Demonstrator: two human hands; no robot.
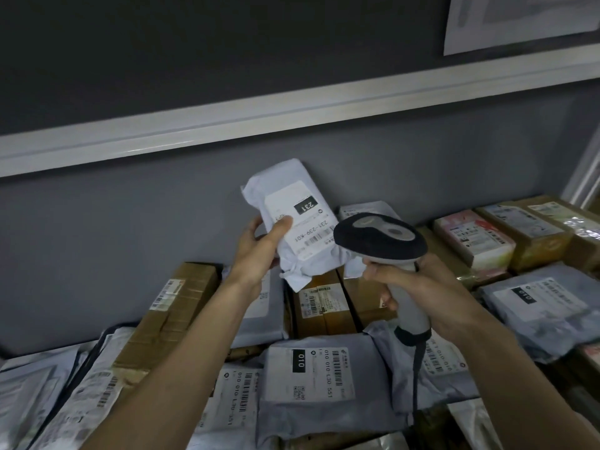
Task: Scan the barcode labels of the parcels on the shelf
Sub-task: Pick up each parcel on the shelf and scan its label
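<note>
My left hand [259, 246] holds a white plastic-wrapped parcel [289, 190] up above the shelf, thumb pressed on its label [300, 224], which reads 231 and carries a barcode. My right hand [418, 287] grips the handle of a grey and black barcode scanner [380, 237]. The scanner's head sits just right of the parcel, close to the label's lower edge, and its cable hangs down from the handle.
Many parcels cover the shelf: grey mailers [311, 375] marked 010 in front, brown cartons [172, 316] at left and centre, boxes [474, 241] at the right. Behind them a grey wall carries a white rail [292, 112]. A paper sheet [519, 17] hangs top right.
</note>
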